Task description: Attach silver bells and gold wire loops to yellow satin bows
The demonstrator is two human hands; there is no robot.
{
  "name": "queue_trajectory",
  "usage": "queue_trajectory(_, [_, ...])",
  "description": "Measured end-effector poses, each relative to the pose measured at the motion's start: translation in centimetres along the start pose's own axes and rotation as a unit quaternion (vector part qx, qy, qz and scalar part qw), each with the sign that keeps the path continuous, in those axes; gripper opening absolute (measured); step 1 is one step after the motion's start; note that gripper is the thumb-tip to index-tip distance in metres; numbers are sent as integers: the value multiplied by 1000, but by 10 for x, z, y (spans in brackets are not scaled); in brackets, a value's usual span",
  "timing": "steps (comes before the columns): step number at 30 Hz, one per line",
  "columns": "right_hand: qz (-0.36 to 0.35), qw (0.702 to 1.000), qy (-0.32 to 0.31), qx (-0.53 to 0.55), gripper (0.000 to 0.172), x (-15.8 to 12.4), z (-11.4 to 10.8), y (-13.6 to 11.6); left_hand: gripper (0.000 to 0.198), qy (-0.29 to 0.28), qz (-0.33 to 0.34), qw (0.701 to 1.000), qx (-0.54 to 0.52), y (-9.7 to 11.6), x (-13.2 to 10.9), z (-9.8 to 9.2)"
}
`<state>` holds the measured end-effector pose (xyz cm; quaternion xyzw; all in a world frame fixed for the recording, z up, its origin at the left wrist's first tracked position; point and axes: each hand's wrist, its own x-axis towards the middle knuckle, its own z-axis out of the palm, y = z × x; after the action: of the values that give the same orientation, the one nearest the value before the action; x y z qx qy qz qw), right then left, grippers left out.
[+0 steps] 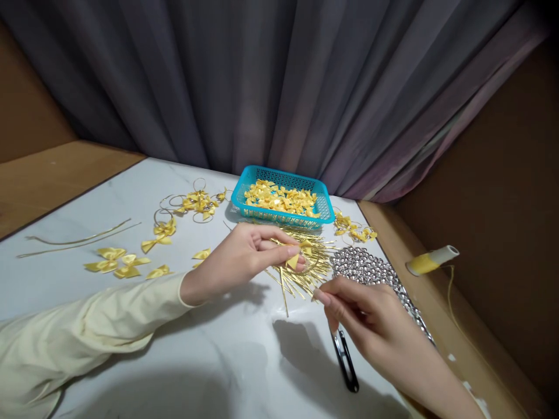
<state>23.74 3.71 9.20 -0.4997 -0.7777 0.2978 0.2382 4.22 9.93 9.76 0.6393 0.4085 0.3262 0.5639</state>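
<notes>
My left hand [244, 256] is closed, pinching a yellow satin bow [293, 261] between thumb and fingers. A thin gold cord curves out beside the bow. Lower and to the right, my right hand [364, 311] has thumb and forefinger pressed together; whatever lies between the tips is too small to make out. Beneath that hand shows a black-handled cutting tool [346, 361], its upper end hidden by the fingers. Under and behind both hands spreads a pile of gold cord pieces [312, 250]. Silver beads [362, 265] are heaped just beyond my right hand.
A blue basket [238, 195] of yellow bows stands at the back. Bows on cord loops [198, 203] lie at left, more [356, 230] at right. Loose bows [126, 265] and two gold cords [78, 241] are farther left. A yellow thread spool [430, 260] lies on the right ledge.
</notes>
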Motion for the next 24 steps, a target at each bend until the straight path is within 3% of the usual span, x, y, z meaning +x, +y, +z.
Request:
queue_trajectory(5, [4, 999, 25, 48, 13, -4, 3, -1, 15, 30, 14, 999, 19, 1, 1, 0])
queue_trajectory(8, [12, 994, 56, 95, 26, -6, 1, -3, 16, 40, 27, 999, 19, -1, 2, 0])
queue_trajectory(13, [13, 993, -43, 107, 16, -11, -7, -9, 18, 52, 30, 998, 14, -6, 6, -2])
queue_trajectory(19, [58, 972, -109, 200, 19, -7, 1, -14, 20, 64, 13, 996, 52, -10, 8, -1])
queue_trajectory(22, [74, 960, -86, 255, 17, -3, 2, -10, 18, 58, 9, 996, 63, -11, 7, 0])
queue_trajectory(24, [71, 966, -34, 248, 16, -1, 0, -4, 18, 46, 5, 997, 61, -11, 7, -1])
